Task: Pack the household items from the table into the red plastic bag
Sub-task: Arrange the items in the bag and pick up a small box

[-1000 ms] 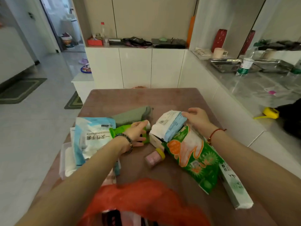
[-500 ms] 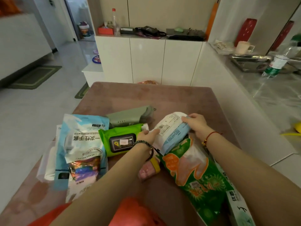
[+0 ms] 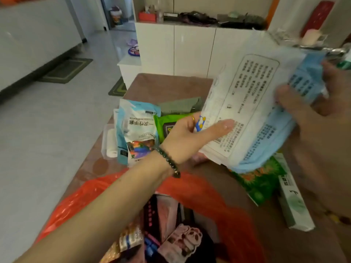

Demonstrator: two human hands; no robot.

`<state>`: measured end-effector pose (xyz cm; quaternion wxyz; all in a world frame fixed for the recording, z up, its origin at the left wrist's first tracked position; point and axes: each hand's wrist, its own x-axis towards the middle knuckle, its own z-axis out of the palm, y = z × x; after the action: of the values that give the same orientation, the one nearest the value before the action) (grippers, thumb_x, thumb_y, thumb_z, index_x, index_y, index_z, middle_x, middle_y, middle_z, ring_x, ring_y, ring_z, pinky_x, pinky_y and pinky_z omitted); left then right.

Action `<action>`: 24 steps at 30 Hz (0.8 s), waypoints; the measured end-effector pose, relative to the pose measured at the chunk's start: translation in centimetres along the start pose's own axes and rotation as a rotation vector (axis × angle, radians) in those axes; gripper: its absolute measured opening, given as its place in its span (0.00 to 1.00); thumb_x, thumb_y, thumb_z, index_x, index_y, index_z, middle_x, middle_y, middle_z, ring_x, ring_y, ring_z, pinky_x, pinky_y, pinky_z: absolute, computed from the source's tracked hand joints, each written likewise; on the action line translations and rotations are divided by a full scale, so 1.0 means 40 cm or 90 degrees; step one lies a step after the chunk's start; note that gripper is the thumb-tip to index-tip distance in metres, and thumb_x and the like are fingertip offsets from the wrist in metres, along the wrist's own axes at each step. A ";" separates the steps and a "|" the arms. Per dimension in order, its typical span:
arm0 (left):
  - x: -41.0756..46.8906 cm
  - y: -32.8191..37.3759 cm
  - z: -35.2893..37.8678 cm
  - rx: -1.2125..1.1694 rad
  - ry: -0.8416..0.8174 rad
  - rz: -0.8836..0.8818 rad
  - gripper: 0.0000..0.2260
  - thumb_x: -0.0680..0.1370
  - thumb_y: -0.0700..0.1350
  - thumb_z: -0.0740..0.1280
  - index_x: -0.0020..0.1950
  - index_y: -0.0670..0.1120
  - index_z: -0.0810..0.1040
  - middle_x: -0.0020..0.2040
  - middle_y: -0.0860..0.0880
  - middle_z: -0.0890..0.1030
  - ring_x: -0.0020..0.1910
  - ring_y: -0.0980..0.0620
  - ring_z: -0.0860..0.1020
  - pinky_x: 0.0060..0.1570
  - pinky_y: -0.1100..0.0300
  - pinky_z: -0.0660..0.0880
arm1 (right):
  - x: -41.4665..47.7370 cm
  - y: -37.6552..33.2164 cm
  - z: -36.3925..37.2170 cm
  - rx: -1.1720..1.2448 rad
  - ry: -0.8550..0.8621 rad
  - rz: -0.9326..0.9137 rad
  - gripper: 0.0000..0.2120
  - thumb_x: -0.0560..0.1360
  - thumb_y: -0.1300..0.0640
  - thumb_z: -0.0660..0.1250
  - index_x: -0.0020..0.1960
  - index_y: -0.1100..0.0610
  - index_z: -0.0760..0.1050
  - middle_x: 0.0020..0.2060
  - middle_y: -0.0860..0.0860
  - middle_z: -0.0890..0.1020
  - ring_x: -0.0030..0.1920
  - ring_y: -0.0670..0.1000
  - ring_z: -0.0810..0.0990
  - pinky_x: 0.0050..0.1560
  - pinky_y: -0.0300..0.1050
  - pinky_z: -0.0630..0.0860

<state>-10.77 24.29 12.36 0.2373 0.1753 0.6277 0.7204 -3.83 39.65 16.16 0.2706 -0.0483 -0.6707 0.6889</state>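
Both hands hold a white and blue soft pack (image 3: 252, 103) with printed text, lifted above the brown table (image 3: 171, 86). My left hand (image 3: 191, 135) grips its lower left edge, thumb on top. My right hand (image 3: 311, 111), blurred, grips its right side. The red plastic bag (image 3: 199, 190) lies open at the near edge, with several packets inside. On the table lie a blue and white glove packet (image 3: 136, 133), a green wipes pack (image 3: 167, 124), a grey-green pouch (image 3: 178, 107), a green printed bag (image 3: 260, 181) and a white and green box (image 3: 292, 202).
A clear wrapped white roll (image 3: 110, 143) lies at the table's left edge. White cabinets (image 3: 190, 50) with clutter on top stand behind the table. A counter runs along the right. Tiled floor with mats (image 3: 66, 69) lies to the left.
The white and blue pack has been lifted off the table toward me with both hands. My left hand left the green wipes pack and took the pack's lower edge.
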 end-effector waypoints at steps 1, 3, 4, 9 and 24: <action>-0.053 -0.016 -0.005 -0.012 -0.024 -0.008 0.07 0.72 0.42 0.69 0.49 0.48 0.80 0.44 0.54 0.84 0.45 0.61 0.81 0.49 0.66 0.78 | -0.073 0.003 0.013 -0.002 -0.010 0.052 0.32 0.59 0.48 0.71 0.62 0.55 0.72 0.49 0.46 0.84 0.49 0.43 0.83 0.41 0.35 0.80; -0.157 -0.055 -0.027 -0.028 -0.069 -0.018 0.07 0.72 0.39 0.69 0.49 0.47 0.80 0.41 0.56 0.83 0.40 0.62 0.81 0.44 0.69 0.78 | -0.220 0.025 0.056 -0.011 -0.040 0.123 0.31 0.56 0.48 0.71 0.59 0.50 0.75 0.47 0.44 0.85 0.47 0.42 0.84 0.39 0.35 0.80; -0.204 -0.073 -0.046 -0.014 -0.086 -0.013 0.07 0.71 0.40 0.70 0.48 0.48 0.79 0.39 0.56 0.83 0.39 0.62 0.80 0.42 0.69 0.78 | -0.284 0.041 0.080 -0.012 -0.046 0.145 0.31 0.57 0.48 0.73 0.60 0.48 0.74 0.49 0.45 0.85 0.49 0.43 0.83 0.43 0.40 0.81; -0.427 -0.143 -0.239 0.264 -0.149 0.036 0.23 0.67 0.60 0.62 0.60 0.55 0.70 0.56 0.54 0.79 0.52 0.65 0.76 0.53 0.67 0.73 | -0.463 0.109 0.172 0.045 0.003 0.165 0.32 0.46 0.38 0.78 0.50 0.39 0.79 0.50 0.43 0.85 0.51 0.46 0.83 0.44 0.47 0.82; -0.664 -0.216 -0.442 1.204 -0.428 0.085 0.08 0.73 0.47 0.64 0.48 0.45 0.78 0.47 0.44 0.83 0.49 0.43 0.80 0.44 0.54 0.76 | -0.627 0.278 0.395 -0.624 -0.498 0.044 0.27 0.66 0.41 0.68 0.64 0.41 0.68 0.57 0.44 0.80 0.57 0.46 0.78 0.55 0.45 0.75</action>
<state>2.50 -4.30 2.37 0.1249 0.5207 0.8313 -0.1492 7.23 14.99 -0.32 -0.0707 0.0675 -0.9560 0.2766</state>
